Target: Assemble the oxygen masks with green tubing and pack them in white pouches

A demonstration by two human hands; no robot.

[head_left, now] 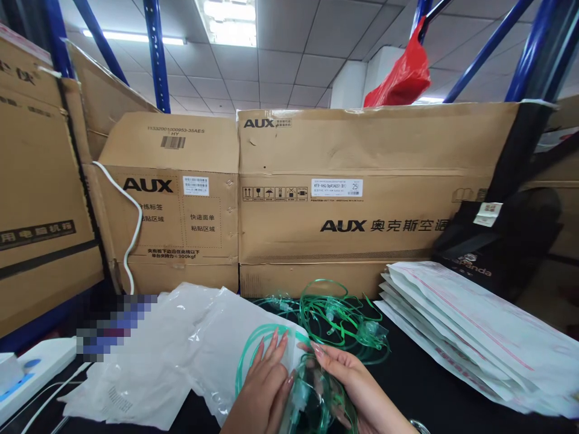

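Observation:
My left hand lies at the bottom centre with its fingers stretched flat on a clear plastic bag and a loop of green tubing. Beside it my right hand curls around a clear green-tinted oxygen mask with its tubing, which sits between both hands. Behind the hands, more coiled green tubing with masks lies in a heap on the dark table.
A stack of white sealed pouches lies at the right. Empty plastic bags spread at the left, near a white power strip. Large AUX cardboard boxes wall the back. A black bag leans at the right.

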